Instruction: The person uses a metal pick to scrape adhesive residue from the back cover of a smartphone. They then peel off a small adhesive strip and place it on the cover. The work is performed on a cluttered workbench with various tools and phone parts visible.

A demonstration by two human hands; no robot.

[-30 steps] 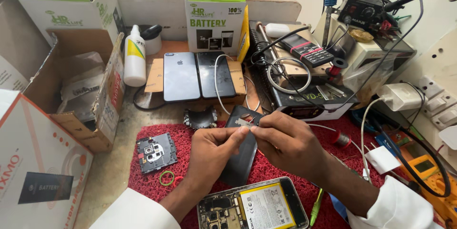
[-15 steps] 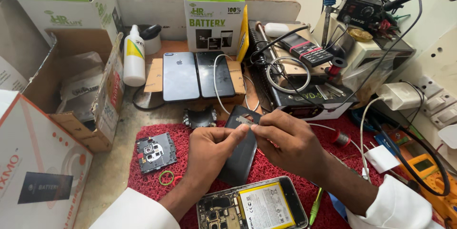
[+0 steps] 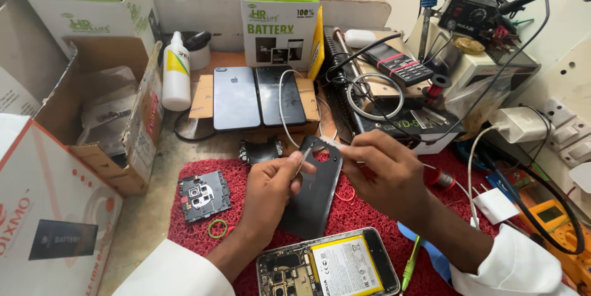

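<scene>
**Ana:** Cluttered repair bench, that one: cardboard boxes on the left, a soldering station at the back right, and a red bristly mat in the middle where the work sat.

**Ben:** And the hands were right over that mat. The left hand was closed around a dark phone back cover, which was tilted up off the mat. The right hand was pinched narrow at the cover's top edge, fingertips meeting the left thumb on something small and pale. What it was, the picture did not show.

**Ana:** So where was the risk?

**Ben:** Mostly in that pinch. A thin strip or film pulled at an angle could tear. The cover was gripped by one side only, so a hard tug might have twisted it out of the hand.

**Ana:** And just below it?

**Ben:** The opened phone, its yellow-labelled battery and board exposed, lay just beside the cover's lower end. A slipping cover could have knocked it.

**Ana:** Anything else close by?

**Ben:** A white cable looped just behind the hands, across the two phones lying face down. A snagged wrist might have dragged it. The small camera module plate and green rubber band sat to the left, near enough to be swept aside.
</scene>
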